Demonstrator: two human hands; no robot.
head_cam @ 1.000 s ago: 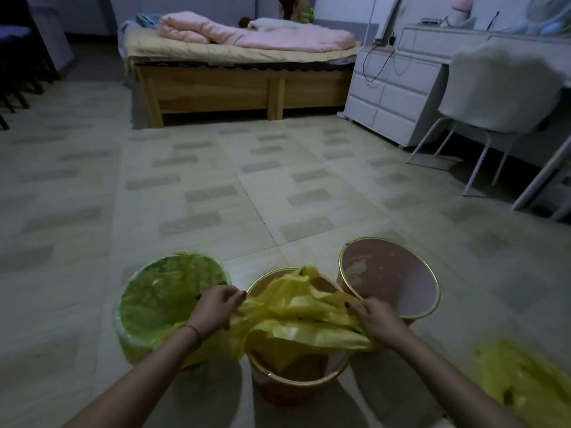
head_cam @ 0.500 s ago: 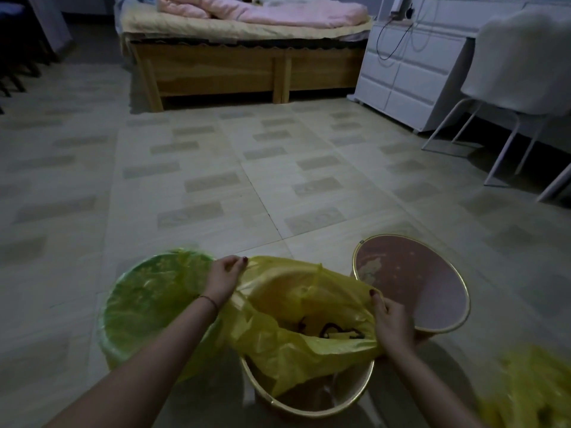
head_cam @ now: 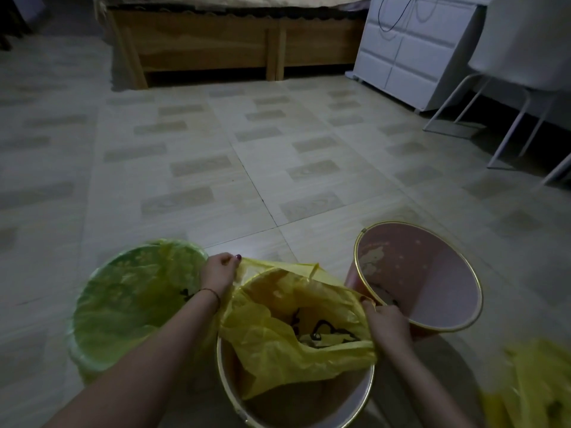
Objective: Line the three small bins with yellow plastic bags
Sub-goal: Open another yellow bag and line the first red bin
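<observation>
Three small bins stand in a row on the tiled floor. The left bin (head_cam: 92,359) is lined with a yellow bag that looks green inside. Over the middle bin (head_cam: 234,396) a yellow bag (head_cam: 278,341) with a black print is spread open, its mouth wide. My left hand (head_cam: 217,271) pinches the bag's far left edge. My right hand (head_cam: 386,319) grips its right edge beside the bin's rim. The right bin (head_cam: 448,285), pink with a gold rim, holds no bag.
More yellow bags (head_cam: 537,387) lie blurred on the floor at the lower right. A wooden bed frame (head_cam: 216,47) stands at the back, a white drawer unit (head_cam: 411,47) and a white chair (head_cam: 509,97) at the right.
My hands have pulled the bag's mouth wider over the middle bin, the left hand moving farther away and the right hand staying at the bin's right rim. The camera has tilted down.
</observation>
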